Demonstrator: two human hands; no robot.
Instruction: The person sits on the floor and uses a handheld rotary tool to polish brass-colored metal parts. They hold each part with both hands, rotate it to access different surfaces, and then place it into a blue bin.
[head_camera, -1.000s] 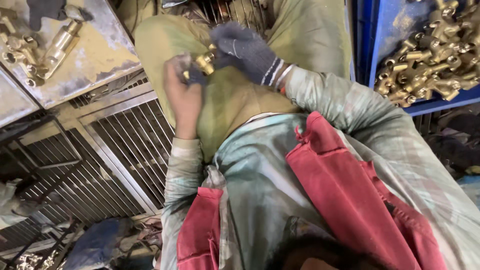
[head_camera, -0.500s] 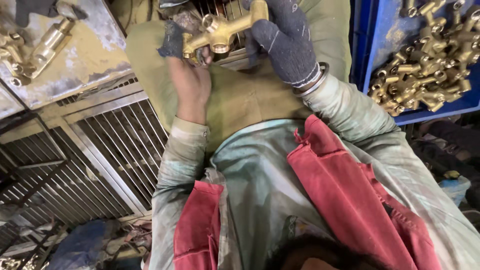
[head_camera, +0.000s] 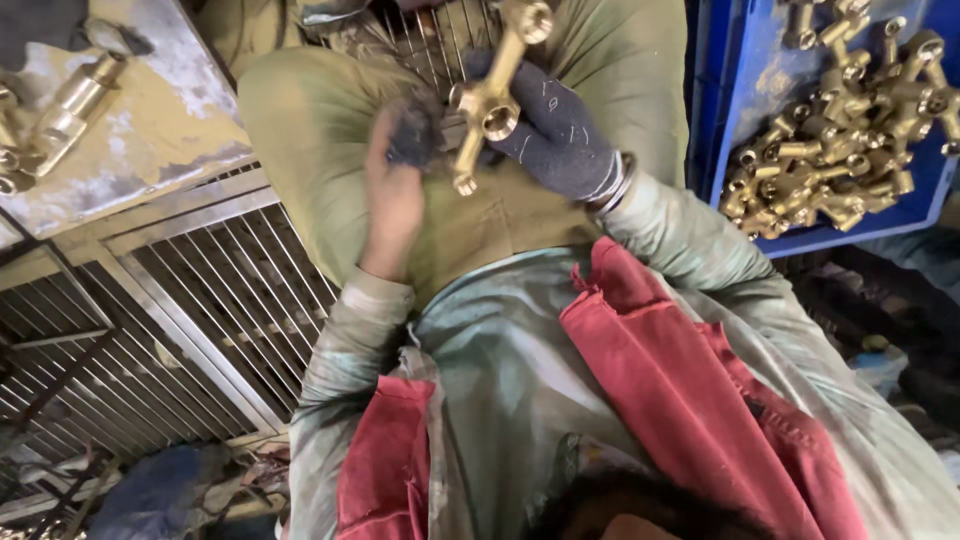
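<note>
While my gloved right hand (head_camera: 560, 135) grips the brass fitting (head_camera: 492, 95) from behind, fingers wrapped round its body, the fitting stands tilted above my lap, one arm reaching up to the top edge of the view and a shorter arm pointing down. One round opening on it faces me. My left hand (head_camera: 392, 195) is bare and closed on a small dark pad (head_camera: 412, 135), which it presses against the fitting's left side. Both hands are over my olive-green trousers (head_camera: 300, 130). To my right sits a blue crate (head_camera: 715, 120), rectangular, its inside heaped with more brass fittings (head_camera: 840, 150) of the same cross shape. To my left is a worn, stained metal plate (head_camera: 150, 140) with a few brass parts (head_camera: 75, 95) lying at its far corner. Under it runs a metal grille (head_camera: 180, 300) of thin bars. I can make out no labels or signs on the crate or the plate.
</note>
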